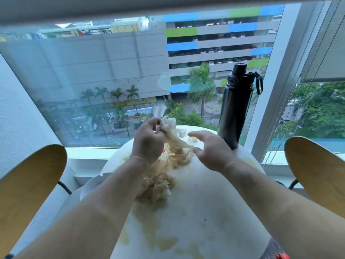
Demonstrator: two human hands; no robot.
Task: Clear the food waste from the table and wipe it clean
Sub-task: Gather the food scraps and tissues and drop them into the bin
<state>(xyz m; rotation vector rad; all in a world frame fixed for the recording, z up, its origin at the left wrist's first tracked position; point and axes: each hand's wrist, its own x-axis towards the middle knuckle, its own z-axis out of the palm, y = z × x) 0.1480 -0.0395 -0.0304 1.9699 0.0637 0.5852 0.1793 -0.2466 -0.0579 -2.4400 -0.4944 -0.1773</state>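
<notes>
Item: scraps, heaped mid-table, strands trailing up. My left hand clamped on tissue and strands; right hand spread, empty. I'd gather inward, lift together, avoiding smears.

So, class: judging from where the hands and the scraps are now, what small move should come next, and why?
Probably the open right hand should close on the pale strands dangling from the wad the left hand grips, since more scraps and smears still lie on the table.
</notes>
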